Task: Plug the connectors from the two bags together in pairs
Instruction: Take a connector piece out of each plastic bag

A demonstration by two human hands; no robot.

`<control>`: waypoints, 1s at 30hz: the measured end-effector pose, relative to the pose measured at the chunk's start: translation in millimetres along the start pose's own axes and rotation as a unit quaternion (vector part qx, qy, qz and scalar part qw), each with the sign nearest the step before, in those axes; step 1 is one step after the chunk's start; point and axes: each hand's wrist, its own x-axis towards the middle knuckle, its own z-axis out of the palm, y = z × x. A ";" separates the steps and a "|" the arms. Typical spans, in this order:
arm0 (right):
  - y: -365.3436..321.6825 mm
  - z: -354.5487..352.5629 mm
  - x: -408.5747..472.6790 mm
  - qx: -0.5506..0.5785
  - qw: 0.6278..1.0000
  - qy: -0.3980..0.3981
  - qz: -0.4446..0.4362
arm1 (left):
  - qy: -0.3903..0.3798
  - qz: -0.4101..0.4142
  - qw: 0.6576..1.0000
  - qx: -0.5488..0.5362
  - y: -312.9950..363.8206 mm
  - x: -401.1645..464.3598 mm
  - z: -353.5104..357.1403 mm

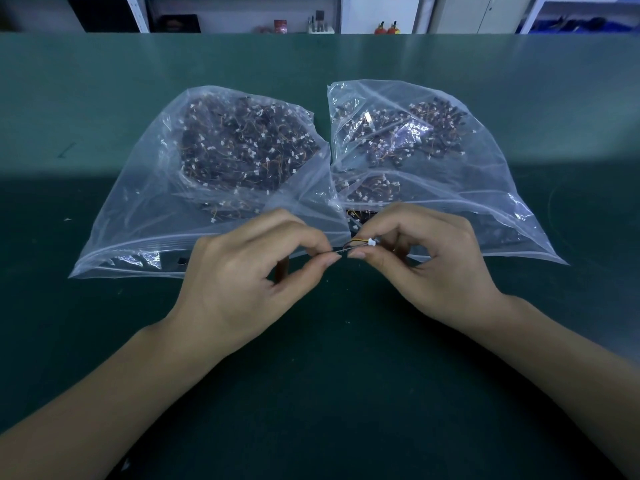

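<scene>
A person's left hand (249, 271) and right hand (429, 265) are pinching a tiny, featherlight wired connector (371, 242) between fingertips, just near of two clear bags (145, 216); gripping the stiff white housing, not the flimsy wires, looks safest.

Two clear bags block the middle of the frame: the left bag (194, 188) and the right bag (433, 168), touching along their inner edges, so no gap runs between them. The left hand (242, 271) and right hand (440, 265) meet just below the bags' near edges. Bare counter (329, 393) lies open across the lower frame, at far left and right, and along the upper band beyond the bags.
</scene>
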 end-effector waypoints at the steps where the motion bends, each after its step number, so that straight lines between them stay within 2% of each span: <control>1: -0.6 0.4 -0.2 0.001 1.000 0.001 0.001 | 0.002 -0.001 1.000 0.000 0.2 -0.2 0.3; 16: -1.4 0.5 1.6 0.014 1.000 -0.004 -0.006 | 0.004 0.007 1.000 0.009 -3.0 -0.1 1.7; 22: 0.5 -0.1 0.1 0.010 1.000 -0.005 0.021 | 0.009 -0.055 0.998 -0.015 1.7 -0.8 0.9; 26: 5.6 -5.4 2.3 -0.017 0.998 0.031 0.055 | 0.016 -0.052 0.998 -0.023 2.8 -0.3 -1.5; 30: 11.0 -9.0 3.8 -0.087 0.994 0.027 0.063 | 0.015 -0.053 0.998 -0.012 3.4 0.3 -2.7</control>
